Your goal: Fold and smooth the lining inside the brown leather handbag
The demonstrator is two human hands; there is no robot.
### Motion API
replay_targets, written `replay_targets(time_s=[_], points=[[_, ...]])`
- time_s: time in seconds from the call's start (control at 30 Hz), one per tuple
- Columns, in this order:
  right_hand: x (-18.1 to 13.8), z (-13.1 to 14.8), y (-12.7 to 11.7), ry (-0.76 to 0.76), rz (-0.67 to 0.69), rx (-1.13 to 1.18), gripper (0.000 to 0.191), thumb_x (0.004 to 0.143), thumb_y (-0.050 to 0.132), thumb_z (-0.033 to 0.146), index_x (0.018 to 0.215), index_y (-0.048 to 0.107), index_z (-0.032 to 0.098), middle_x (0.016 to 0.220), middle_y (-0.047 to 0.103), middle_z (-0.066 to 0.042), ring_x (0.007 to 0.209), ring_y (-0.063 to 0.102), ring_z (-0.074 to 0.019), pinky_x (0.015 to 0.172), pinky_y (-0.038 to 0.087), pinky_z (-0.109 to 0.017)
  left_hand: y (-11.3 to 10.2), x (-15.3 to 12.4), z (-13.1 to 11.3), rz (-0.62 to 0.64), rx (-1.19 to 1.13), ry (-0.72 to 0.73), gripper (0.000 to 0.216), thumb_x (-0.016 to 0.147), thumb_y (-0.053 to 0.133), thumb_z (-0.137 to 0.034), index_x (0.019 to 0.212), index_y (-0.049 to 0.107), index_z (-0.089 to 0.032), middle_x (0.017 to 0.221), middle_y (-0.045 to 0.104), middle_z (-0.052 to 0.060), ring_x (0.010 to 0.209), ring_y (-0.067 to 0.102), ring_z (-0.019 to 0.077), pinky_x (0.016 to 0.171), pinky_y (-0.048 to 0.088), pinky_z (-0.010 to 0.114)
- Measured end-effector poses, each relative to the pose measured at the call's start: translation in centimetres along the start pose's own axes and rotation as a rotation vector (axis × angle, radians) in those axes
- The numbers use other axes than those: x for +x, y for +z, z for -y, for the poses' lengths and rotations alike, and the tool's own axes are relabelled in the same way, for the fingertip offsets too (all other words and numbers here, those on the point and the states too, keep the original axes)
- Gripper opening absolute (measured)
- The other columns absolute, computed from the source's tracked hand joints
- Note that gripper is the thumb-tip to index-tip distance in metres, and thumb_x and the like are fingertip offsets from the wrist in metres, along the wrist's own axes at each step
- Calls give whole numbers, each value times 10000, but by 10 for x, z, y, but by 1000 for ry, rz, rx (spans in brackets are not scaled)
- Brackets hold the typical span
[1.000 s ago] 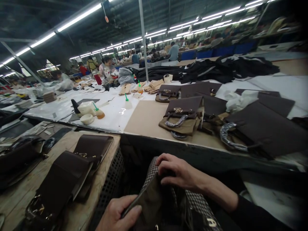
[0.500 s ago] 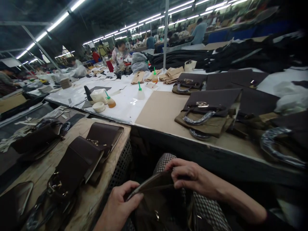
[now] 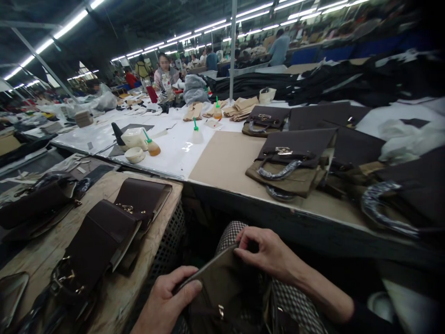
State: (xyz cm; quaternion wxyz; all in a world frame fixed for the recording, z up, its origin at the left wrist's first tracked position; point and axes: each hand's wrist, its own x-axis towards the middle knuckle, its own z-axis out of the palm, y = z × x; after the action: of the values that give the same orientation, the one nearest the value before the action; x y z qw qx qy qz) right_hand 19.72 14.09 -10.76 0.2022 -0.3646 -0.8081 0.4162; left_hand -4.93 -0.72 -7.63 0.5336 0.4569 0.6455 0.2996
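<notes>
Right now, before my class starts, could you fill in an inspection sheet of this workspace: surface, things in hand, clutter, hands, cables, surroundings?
Surface: white table with a tan sheet; wooden board at left bearing brown bags.
Things in hand: held bag, above checked cloth.
Clutter: three green-tipped bottles, white roll.
Hands: left hand grips the bag's edge; right hand pinches that edge farther up.
Cables: nothing seen.
Surroundings: people beyond, under lit ceiling lights.
</notes>
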Motion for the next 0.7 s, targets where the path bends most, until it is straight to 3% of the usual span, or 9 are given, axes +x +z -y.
replay_targets(time_s=[0.37,0.47,0.57,0.63,0.7], points=[[-2,7,10,107,-97,-145,112,770,660,238,692,582,214,766,675,-2,730,614,-190,696,453,-310,2,2,6,13,47,13,353,889,627,-484,1074,734,-203,964,732,25,905,644,222,780,506,252],[-1,13,13,60,-85,-268,111,801,639,235,727,558,221,789,649,-3,757,599,-201,707,452,-329,2,2,9,38,-5,25,332,891,637,-460,1078,726,-201,943,721,29,883,630,213,768,499,257],[1,18,16,-47,-62,-387,96,836,601,207,780,524,220,1094,636,-46,849,597,-215,761,468,-364,1,-1,10,52,-44,57,285,900,647,-412,1084,720,-207,941,708,19,876,609,191,768,482,250],[2,20,19,-91,-48,-417,89,843,583,188,815,505,219,1339,527,-69,923,599,-227,800,485,-385,0,-4,9,39,-44,60,235,902,652,-375,1050,726,-208,935,700,9,873,599,178,773,469,243],[3,19,22,-118,-32,-425,104,840,569,164,834,483,221,1450,428,-76,974,598,-238,823,497,-397,0,-7,8,24,-46,51,202,899,656,-347,1022,727,-203,913,692,2,851,589,165,760,458,237]])
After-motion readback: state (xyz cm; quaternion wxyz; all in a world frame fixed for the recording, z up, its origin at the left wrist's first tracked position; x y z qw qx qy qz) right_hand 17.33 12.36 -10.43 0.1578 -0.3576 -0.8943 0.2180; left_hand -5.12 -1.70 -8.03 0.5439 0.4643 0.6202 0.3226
